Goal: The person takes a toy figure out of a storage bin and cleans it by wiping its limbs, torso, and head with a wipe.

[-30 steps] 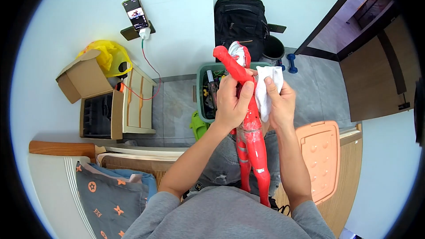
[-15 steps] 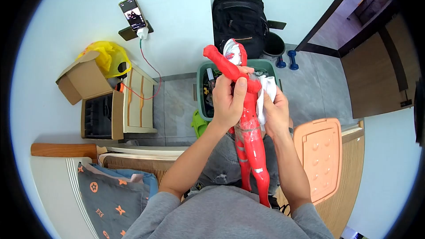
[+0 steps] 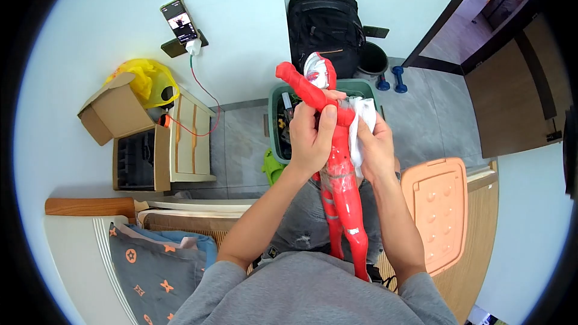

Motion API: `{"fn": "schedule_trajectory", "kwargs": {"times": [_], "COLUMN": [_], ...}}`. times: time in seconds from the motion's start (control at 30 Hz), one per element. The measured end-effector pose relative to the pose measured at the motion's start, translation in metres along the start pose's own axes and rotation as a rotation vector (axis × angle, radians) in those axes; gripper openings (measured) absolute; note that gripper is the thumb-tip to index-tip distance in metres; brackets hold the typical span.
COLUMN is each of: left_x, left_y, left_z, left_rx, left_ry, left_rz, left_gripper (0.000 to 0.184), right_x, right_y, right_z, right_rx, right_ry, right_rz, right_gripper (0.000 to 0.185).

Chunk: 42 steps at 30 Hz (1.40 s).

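A long red toy figure (image 3: 343, 195) with a silver-and-red head slants across my lap, its legs toward me and one arm raised to the upper left. My left hand (image 3: 313, 135) is closed around its upper body near the shoulder, thumb on top. In my right hand (image 3: 377, 150) a white cloth (image 3: 359, 135) is pinched, pressed against the figure's side by the shoulder. Clear tape wraps the figure's waist and thighs. Behind the figure stands a green bin (image 3: 278, 93) with mixed small items inside, partly hidden by my hands.
An orange lid (image 3: 433, 213) leans at my right. To the left are an open cardboard box (image 3: 159, 156), a small cabinet (image 3: 191, 138) and a yellow bag (image 3: 143, 81). A black backpack (image 3: 325, 30) and blue dumbbells (image 3: 398, 79) are ahead. A phone (image 3: 179, 19) hangs on the wall, charging.
My right hand and the white cloth have shifted slightly against the figure's side. My left hand keeps its hold. The picture on the phone screen differs.
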<state>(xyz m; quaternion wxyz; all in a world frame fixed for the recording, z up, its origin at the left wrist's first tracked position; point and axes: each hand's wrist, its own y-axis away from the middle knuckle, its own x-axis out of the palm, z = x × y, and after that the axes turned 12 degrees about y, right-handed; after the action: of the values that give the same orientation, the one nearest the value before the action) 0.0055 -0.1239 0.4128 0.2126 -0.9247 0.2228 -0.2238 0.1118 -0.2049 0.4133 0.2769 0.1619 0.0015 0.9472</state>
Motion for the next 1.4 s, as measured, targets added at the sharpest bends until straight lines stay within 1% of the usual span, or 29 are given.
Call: {"fn": "schedule_trajectory", "kwargs": {"times": [0.07,0.17,0.23,0.4,0.53,0.63,0.73,0.83,0.93,1.03,1.13,1.2,1.33,1.4], "left_x": [-0.002,-0.002,0.0,-0.001,-0.003,-0.003,-0.001,-0.002,-0.005,-0.002,-0.003,-0.002,-0.001,0.0], "left_y": [-0.001,0.0,-0.001,-0.001,0.001,0.0,0.0,0.0,-0.001,-0.001,-0.001,-0.002,-0.002,-0.001], "left_z": [-0.001,-0.002,0.002,-0.002,-0.001,-0.001,-0.001,0.0,0.0,0.0,0.0,0.0,0.002,-0.001], "left_rx": [0.007,-0.016,0.018,0.005,0.002,0.017,-0.012,0.002,0.017,0.001,-0.023,-0.011,-0.008,-0.026], "left_ry": [0.007,0.0,0.006,0.011,0.048,0.013,0.023,0.051,0.043,0.097,0.071,0.076,0.087,0.075], "left_rz": [-0.006,0.003,-0.002,-0.004,-0.021,-0.015,-0.012,-0.015,-0.02,-0.023,-0.005,-0.006,-0.02,-0.01], "left_gripper": [0.022,0.022,0.022,0.022,0.021,0.021,0.022,0.022,0.023,0.023,0.023,0.024,0.024,0.024], "right_x": [0.001,0.002,0.002,0.005,0.001,-0.001,0.002,0.003,0.005,0.001,0.003,0.005,0.002,0.003], "right_y": [0.006,0.01,0.005,-0.005,0.006,0.009,-0.001,-0.003,0.004,0.004,0.003,0.008,0.009,0.003], "right_z": [0.001,0.0,0.003,0.005,0.0,0.0,0.005,0.004,0.002,0.003,0.004,0.007,0.005,0.002], "right_rx": [0.043,0.022,0.036,0.06,0.073,0.053,0.046,0.051,0.051,0.04,0.038,0.045,0.036,0.012], "right_ry": [0.044,0.012,0.015,0.004,0.01,0.005,0.024,-0.002,-0.008,0.058,-0.012,0.057,0.082,0.038], "right_rz": [-0.012,-0.005,-0.018,-0.013,-0.002,0.017,0.001,0.03,0.007,0.0,0.032,-0.033,-0.022,-0.029], "right_gripper": [0.023,0.023,0.023,0.024,0.023,0.023,0.023,0.023,0.022,0.022,0.022,0.021,0.021,0.021]}}
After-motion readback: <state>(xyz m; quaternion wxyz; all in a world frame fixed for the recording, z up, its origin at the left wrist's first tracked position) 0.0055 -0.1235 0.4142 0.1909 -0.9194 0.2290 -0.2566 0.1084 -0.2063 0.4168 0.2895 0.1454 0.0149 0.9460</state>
